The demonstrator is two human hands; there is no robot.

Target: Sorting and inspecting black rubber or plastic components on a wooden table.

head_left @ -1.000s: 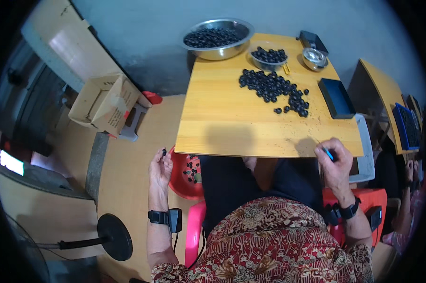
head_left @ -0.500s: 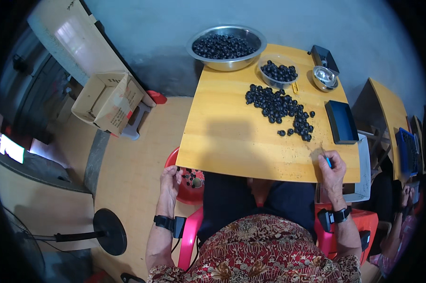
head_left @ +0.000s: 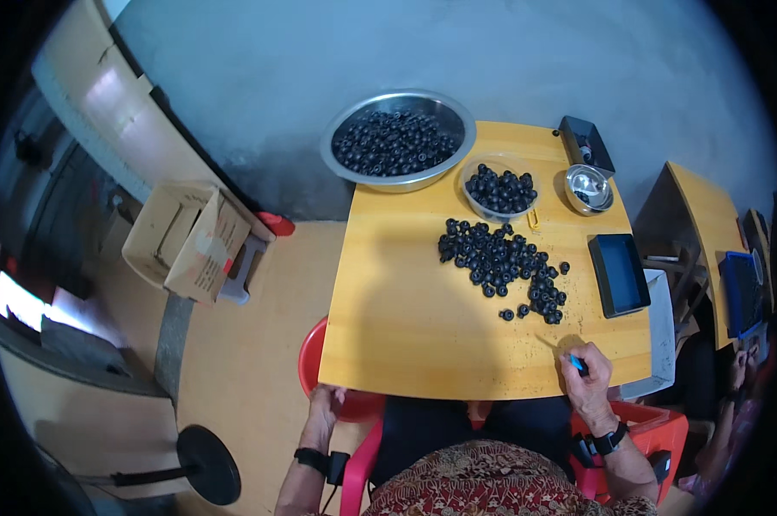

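My right hand [head_left: 588, 378] is closed round the blue handle [head_left: 578, 365] of a thin tool at the near right of the table, its slim tip pointing up and left over the wood. Just beyond lies a loose heap of small round black parts with holes [head_left: 496, 258], like thick beads. My left hand [head_left: 327, 404] is low at the table's near left corner, beside a red basin [head_left: 311, 357]. Its fingers are curled near the table edge, and the fingertips are too hidden to show whether they hold anything.
A steel bowl [head_left: 341, 168] full of black parts stands far left on the table [head_left: 388, 284]. Nearby are a clear plastic tub [head_left: 470, 202], a small metal bowl [head_left: 602, 206] and two dark trays [head_left: 608, 301]. A cardboard box [head_left: 208, 258] sits left; another person's hands [head_left: 741, 365] show right.
The view has tilted up, so the table sits lower in the picture. My left hand has moved against the table corner. My right hand still grips the blue-handled tool.
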